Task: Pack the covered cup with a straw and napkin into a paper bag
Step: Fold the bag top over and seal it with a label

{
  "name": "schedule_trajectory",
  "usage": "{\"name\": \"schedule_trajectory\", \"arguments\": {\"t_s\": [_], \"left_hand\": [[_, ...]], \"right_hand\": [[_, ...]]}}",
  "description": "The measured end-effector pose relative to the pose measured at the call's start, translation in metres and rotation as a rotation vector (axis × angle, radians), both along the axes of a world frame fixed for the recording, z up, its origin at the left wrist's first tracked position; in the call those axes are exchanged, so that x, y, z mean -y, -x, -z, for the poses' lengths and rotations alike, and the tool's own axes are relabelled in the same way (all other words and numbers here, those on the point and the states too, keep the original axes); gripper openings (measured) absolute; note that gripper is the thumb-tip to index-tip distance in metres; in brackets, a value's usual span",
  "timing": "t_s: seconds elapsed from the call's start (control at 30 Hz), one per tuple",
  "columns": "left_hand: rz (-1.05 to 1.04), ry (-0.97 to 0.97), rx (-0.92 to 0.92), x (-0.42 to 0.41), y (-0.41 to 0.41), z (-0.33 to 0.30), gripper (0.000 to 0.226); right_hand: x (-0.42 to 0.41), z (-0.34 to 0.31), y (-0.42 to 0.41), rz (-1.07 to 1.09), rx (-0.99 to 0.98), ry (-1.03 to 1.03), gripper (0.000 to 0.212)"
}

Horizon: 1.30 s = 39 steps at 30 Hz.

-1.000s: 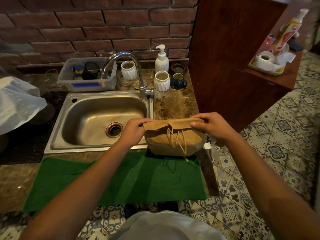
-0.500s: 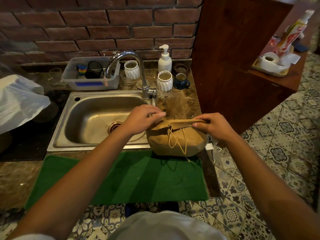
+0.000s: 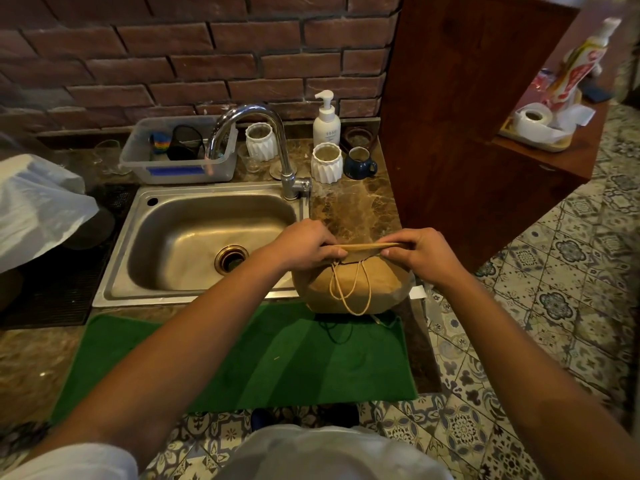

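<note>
Paper bag (image 3: pixel 353 289) sits just right of the sink (image 3: pixel 207 244), on the counter edge | left hand (image 3: pixel 304 245) and right hand (image 3: pixel 420 252) both pinch its folded top flat | twine handles dangle down front | cup hidden inside, can't see it

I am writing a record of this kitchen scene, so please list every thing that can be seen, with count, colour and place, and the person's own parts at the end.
paper bag: 1, brown, counter right of sink, top folded
bag handles: string loops, tan, hanging down bag front
mat: 1, green, counter front edge
sink: 1, steel, left of bag
faucet: 1, chrome, behind sink
plastic bin: 1, clear, behind sink
ribbed cups: 2, white, near faucet
mug: 1, dark blue, beside a ribbed cup
pump bottle: 1, white, by brick wall
paper roll: 1, white, wooden shelf, right
left hand: fingers pinch bag's folded top
right hand: fingers pinch bag's folded top
</note>
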<state>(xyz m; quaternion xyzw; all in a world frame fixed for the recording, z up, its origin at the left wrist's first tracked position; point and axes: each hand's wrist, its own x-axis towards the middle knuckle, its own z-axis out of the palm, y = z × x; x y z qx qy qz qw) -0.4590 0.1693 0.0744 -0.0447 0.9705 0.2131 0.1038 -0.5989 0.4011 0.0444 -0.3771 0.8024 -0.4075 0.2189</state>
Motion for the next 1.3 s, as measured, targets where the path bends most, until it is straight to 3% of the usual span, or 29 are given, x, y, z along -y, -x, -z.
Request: {"name": "schedule_trajectory", "arguments": {"t_s": [0.33, 0.6, 0.73, 0.9, 1.3], "left_hand": [[-0.044, 0.092, -0.107, -0.005, -0.003, 0.006, 0.025], [-0.045, 0.106, -0.175, -0.011, -0.010, 0.005, 0.028], [-0.060, 0.125, -0.187, -0.010, -0.016, 0.009, 0.032], [-0.084, 0.046, -0.200, -0.003, -0.018, 0.008, 0.031], [-0.154, -0.064, -0.105, 0.014, -0.030, 0.016, 0.034]], "right_hand": [[0.011, -0.020, -0.003, -0.130, -0.044, -0.167, 0.022], [0.061, -0.038, -0.011, -0.433, -0.315, -0.433, 0.029], [0.067, -0.038, -0.016, -0.418, -0.467, -0.399, 0.026], [0.053, -0.029, -0.037, -0.277, -0.755, -0.197, 0.030], [0.026, -0.022, -0.031, -0.243, -0.751, -0.113, 0.021]]}}
